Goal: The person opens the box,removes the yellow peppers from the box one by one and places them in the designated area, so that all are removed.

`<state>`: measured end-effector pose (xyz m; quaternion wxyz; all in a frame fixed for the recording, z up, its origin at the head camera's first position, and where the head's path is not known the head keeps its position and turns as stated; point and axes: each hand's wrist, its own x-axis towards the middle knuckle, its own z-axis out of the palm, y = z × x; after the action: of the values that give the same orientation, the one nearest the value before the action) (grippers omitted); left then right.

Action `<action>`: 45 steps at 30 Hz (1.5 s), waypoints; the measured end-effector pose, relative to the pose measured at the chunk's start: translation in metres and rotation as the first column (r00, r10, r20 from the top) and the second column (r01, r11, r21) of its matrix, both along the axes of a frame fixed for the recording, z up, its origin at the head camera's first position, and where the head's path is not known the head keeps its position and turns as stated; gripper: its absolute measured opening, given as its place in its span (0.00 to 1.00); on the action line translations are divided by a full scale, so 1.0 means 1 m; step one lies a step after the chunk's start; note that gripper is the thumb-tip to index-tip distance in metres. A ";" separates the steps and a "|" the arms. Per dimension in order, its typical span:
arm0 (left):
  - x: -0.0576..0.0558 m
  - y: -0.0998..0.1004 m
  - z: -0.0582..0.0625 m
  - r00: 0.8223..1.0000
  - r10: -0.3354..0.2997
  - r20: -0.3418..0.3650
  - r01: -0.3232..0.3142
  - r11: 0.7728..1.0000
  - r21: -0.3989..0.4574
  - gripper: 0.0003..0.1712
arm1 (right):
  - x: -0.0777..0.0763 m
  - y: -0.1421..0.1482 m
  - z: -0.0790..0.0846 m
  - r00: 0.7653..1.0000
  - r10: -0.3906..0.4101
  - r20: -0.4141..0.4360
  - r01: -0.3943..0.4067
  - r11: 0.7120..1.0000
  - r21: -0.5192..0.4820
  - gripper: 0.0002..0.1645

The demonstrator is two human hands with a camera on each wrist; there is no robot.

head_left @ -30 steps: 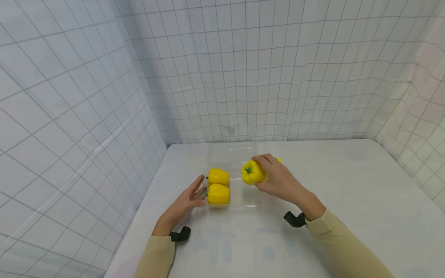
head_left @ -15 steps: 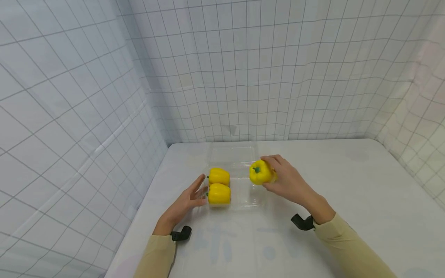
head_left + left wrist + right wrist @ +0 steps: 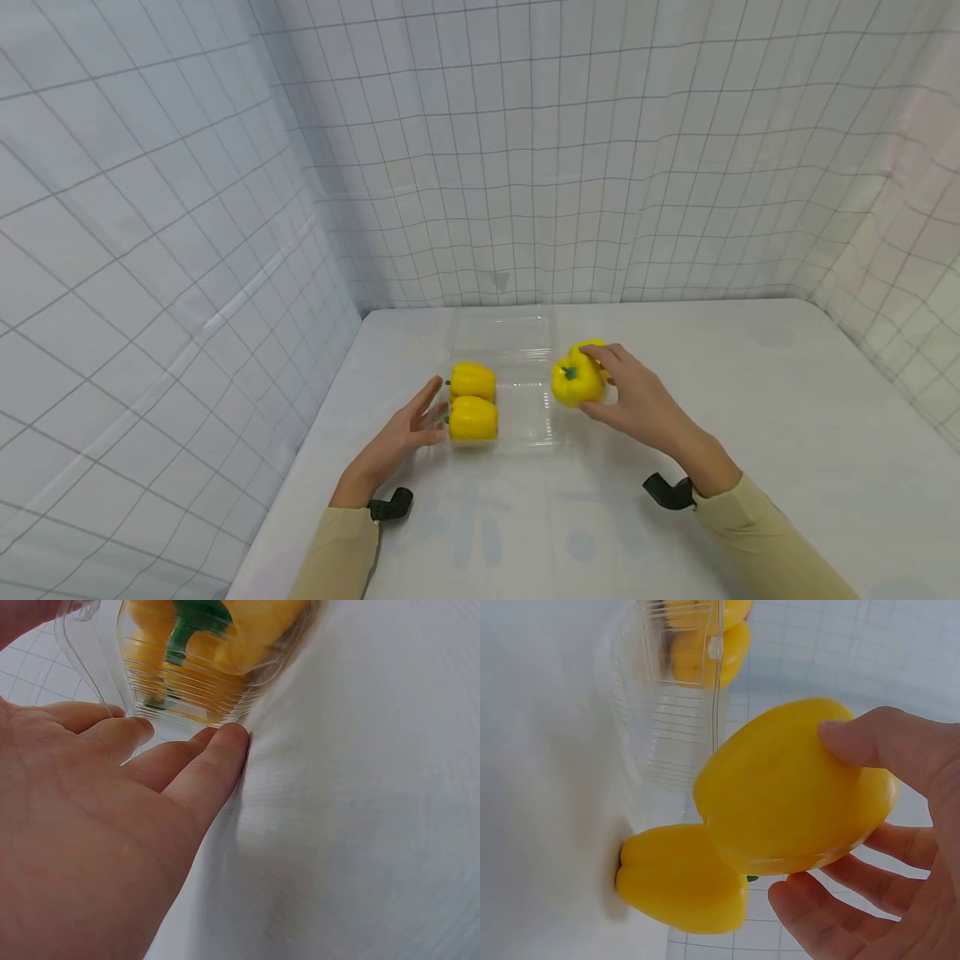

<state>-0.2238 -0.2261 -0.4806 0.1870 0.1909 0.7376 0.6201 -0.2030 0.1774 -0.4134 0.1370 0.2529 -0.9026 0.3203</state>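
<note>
The right hand (image 3: 637, 400), thumb and fingers clamped on a yellow pepper (image 3: 576, 385), has carried it rightward past the clear box (image 3: 527, 421), near another pepper (image 3: 679, 879); it now seems outside, two peppers (image 3: 472, 419) remaining within; the left hand (image 3: 397, 442) lies relaxed, fingers apart, at the box's left end.

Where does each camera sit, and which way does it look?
Head: on the head, facing forward and down at the clear container; left hand, right hand and sleeves show.
Left wrist: faces the container's side; the left fingers show.
Right wrist: faces a yellow pepper held by right fingers.
Both wrist views share the container.
</note>
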 end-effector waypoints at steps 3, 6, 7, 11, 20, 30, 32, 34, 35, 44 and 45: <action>0.000 0.000 0.000 1.000 0.003 -0.003 -0.003 1.000 0.003 0.54 | 0.001 0.002 -0.003 1.000 -0.006 0.028 0.006 1.000 -0.006 0.46; 0.000 0.000 0.001 1.000 0.007 -0.004 -0.007 1.000 0.003 0.54 | 0.001 0.005 -0.006 0.998 -0.012 0.057 0.013 1.000 -0.016 0.47; 0.000 0.000 0.001 1.000 0.007 -0.004 -0.007 1.000 0.002 0.54 | 0.002 0.005 -0.007 0.998 -0.014 0.066 0.015 1.000 -0.020 0.47; 0.000 0.000 0.000 1.000 0.008 0.003 -0.008 1.000 0.002 0.54 | 0.005 0.008 -0.010 0.995 -0.031 0.097 0.033 0.999 -0.025 0.47; 0.000 0.001 0.000 1.000 0.013 0.006 -0.013 1.000 -0.003 0.54 | 0.008 0.015 -0.017 0.991 -0.059 0.122 0.062 0.998 -0.016 0.46; -0.003 0.001 -0.002 1.000 0.005 -0.009 -0.005 1.000 -0.002 0.54 | 0.006 0.022 -0.030 0.981 -0.062 0.185 0.071 0.997 -0.043 0.46; -0.004 0.001 -0.002 1.000 0.006 -0.008 -0.006 1.000 -0.003 0.54 | 0.006 0.022 -0.032 0.978 -0.059 0.199 0.072 0.996 -0.054 0.47; -0.004 0.001 -0.003 1.000 0.005 -0.009 -0.005 1.000 -0.002 0.54 | 0.006 0.023 -0.035 0.975 -0.057 0.216 0.073 0.995 -0.067 0.47; -0.004 0.001 -0.003 1.000 0.005 -0.009 -0.005 1.000 -0.002 0.54 | 0.006 0.023 -0.036 0.973 -0.056 0.224 0.074 0.995 -0.071 0.47; 0.000 0.000 0.000 1.000 0.009 0.000 -0.009 1.000 0.002 0.54 | 0.007 0.021 -0.044 0.957 -0.061 0.283 0.090 0.992 -0.091 0.48; 0.000 -0.001 0.000 1.000 0.009 0.000 -0.009 1.000 0.003 0.54 | 0.007 0.022 -0.044 0.958 -0.060 0.280 0.089 0.992 -0.091 0.48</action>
<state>-0.2239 -0.2266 -0.4805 0.1838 0.1878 0.7375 0.6221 -0.1960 0.1989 -0.4576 0.0343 0.1642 -0.9041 0.3931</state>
